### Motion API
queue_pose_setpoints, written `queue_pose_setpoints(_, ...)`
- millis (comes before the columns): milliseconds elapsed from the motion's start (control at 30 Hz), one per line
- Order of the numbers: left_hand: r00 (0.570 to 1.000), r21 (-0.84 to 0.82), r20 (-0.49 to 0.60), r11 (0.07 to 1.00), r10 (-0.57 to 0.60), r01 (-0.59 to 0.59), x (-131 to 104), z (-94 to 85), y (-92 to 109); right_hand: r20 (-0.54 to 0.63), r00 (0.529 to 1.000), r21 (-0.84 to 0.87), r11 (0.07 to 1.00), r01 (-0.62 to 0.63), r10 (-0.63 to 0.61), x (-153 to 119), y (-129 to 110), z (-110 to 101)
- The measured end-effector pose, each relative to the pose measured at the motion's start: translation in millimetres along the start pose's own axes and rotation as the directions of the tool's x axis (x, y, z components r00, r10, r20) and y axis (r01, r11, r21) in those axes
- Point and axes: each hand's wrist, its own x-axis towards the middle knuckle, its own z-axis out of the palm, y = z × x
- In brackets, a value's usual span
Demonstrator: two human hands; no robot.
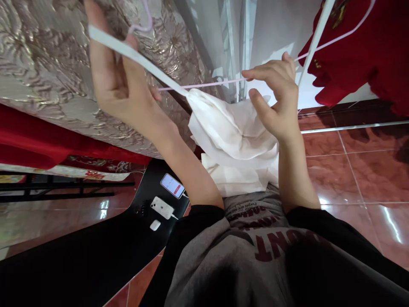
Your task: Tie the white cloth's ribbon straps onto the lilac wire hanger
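Note:
My left hand [131,85] is raised at the upper left, its fingers blurred and partly cut off by the top edge. A flat white strap [143,62] crosses its fingers. A thin pink cord [207,84] runs from this hand, stretched, to my right hand [277,91]. The right fingers are bent around the cord, with thumb and index finger apart; beyond them the cord continues to the upper right. Gathered white fabric [233,132] hangs between my forearms, in front of my shirt, with the strap coming out of its upper corner.
On a black bench [96,243] at left lie a lit phone [172,185], a white phone [162,207] and a small white case [155,225]. Embossed shiny fabric [47,64] hangs at upper left, red fabric [367,51] at upper right. Red floor tiles [332,170] show below.

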Motion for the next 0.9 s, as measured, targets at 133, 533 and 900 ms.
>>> queue_pose_setpoints(133,0.993,0.105,0.003,0.988,0.114,-0.114,6,-25.7,-20,0.007,1.000,0.015,1.000,0.008,-0.008,0,1,0)
queue_pose_setpoints(533,0.871,-0.116,0.460,0.960,-0.175,0.254,-31,-7.3,-41,-0.335,0.940,0.040,0.995,0.088,-0.069,-8,8,9)
queue_pose_setpoints(900,0.908,-0.101,0.406,0.983,-0.102,0.156,-33,-4.5,-52,-0.313,0.900,0.320,0.926,-0.201,0.304,-16,21,-4)
